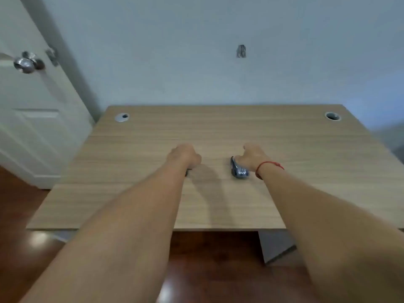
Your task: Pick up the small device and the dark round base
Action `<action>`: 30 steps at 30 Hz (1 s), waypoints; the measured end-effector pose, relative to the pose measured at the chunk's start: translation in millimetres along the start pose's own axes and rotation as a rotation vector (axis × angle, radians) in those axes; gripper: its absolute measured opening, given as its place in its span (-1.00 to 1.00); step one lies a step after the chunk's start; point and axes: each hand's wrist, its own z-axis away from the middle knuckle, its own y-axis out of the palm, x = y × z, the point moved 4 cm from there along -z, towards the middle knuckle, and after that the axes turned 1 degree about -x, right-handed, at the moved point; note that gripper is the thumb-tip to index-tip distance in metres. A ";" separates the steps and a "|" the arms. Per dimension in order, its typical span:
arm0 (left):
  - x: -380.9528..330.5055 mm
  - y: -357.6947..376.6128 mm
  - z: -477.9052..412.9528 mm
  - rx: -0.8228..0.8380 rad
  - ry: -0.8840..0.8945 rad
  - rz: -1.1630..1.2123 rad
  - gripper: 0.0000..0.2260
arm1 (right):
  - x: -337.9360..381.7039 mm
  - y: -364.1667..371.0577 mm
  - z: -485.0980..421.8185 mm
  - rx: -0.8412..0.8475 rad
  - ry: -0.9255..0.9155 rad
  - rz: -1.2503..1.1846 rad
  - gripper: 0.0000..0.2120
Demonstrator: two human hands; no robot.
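The right hand (251, 155) gripped a dark object (238, 170); the left hand (184, 155) curled on something hidden. Both should have lifted slowly off the table (306, 160).

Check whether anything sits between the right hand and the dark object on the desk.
Nothing visible does. The right hand is already on the dark object, its fingers seemingly curled over the far end, with no gap showing. The left hand is apart to the side, covering a small dark thing of its own on the wooden desk.
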 end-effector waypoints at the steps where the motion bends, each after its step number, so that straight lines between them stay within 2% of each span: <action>1: 5.7 11.8 -4.3 -0.011 -0.022 0.007 -0.68 | -5.8 9.4 -3.1 -0.013 0.008 0.001 -0.67; 3: 17.1 30.8 -14.0 -0.083 -0.052 0.028 -0.71 | -21.0 27.4 -12.1 -0.055 0.042 -0.030 -0.74; 6: 30.9 57.4 -27.6 -0.168 -0.119 0.103 -0.71 | -39.4 56.1 -23.9 -0.089 0.098 -0.160 -0.51; 8: 38.3 71.1 -37.2 -0.230 -0.168 0.157 -0.60 | -47.1 69.3 -29.9 -0.148 0.107 -0.258 -0.37; 10: 43.6 84.3 -46.1 -0.270 -0.195 0.193 -0.52 | -50.6 79.8 -32.4 -0.199 0.092 -0.309 -0.32; 15: 53.3 106.4 -50.8 -0.430 -0.179 0.235 -0.52 | -55.7 90.8 -35.9 -0.317 0.022 -0.317 -0.40; 19: 57.0 120.2 -40.3 -0.534 -0.113 0.158 -0.53 | -64.2 104.4 -27.2 -0.361 -0.041 -0.374 -0.40; 30: 59.9 130.8 14.4 -0.612 -0.018 0.313 -0.67 | -63.7 132.5 29.2 -0.346 -0.174 -0.467 -0.42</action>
